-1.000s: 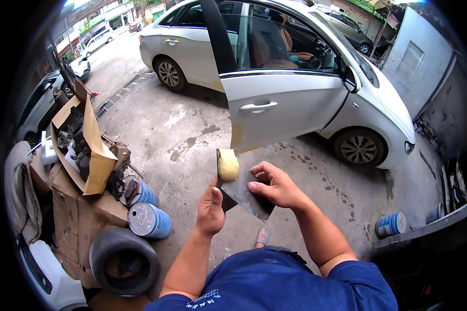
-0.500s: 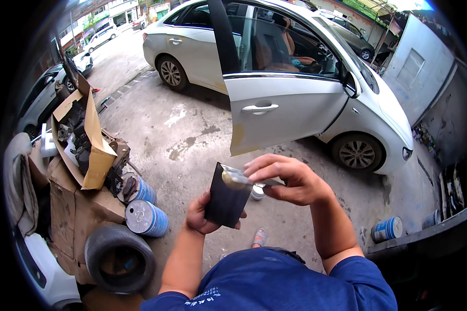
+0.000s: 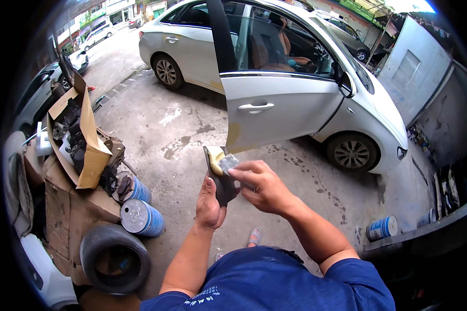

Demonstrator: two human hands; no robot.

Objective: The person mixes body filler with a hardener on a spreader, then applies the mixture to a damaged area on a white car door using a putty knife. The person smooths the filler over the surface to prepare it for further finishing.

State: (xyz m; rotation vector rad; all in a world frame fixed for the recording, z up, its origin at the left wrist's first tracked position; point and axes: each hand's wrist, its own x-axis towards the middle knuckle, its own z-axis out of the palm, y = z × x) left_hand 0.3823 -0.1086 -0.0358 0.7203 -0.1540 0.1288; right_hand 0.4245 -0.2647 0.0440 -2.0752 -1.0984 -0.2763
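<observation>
My left hand [image 3: 208,207] grips a dark flat board [image 3: 223,188] held upright at a tilt, with a lump of pale yellow paste [image 3: 215,158] near its top. In my right hand [image 3: 259,186], fingers closed, is a small grey spreader [image 3: 229,162] whose blade rests against the paste. Beyond both hands stands a white car [image 3: 181,31] with its front door [image 3: 290,109] open, and a yellowish patch [image 3: 234,133] marks that door's lower rear corner.
Cardboard boxes [image 3: 91,150] full of dark parts, blue drums [image 3: 142,217] and a tyre [image 3: 114,259] are heaped at my left. Another drum [image 3: 381,228] stands by a low ledge [image 3: 415,238] at right, below a grey panel [image 3: 415,67]. More cars line the background.
The board was turned dark side toward me half a second ago and is now swung back, showing the paste again. My right hand has moved down and left with the spreader.
</observation>
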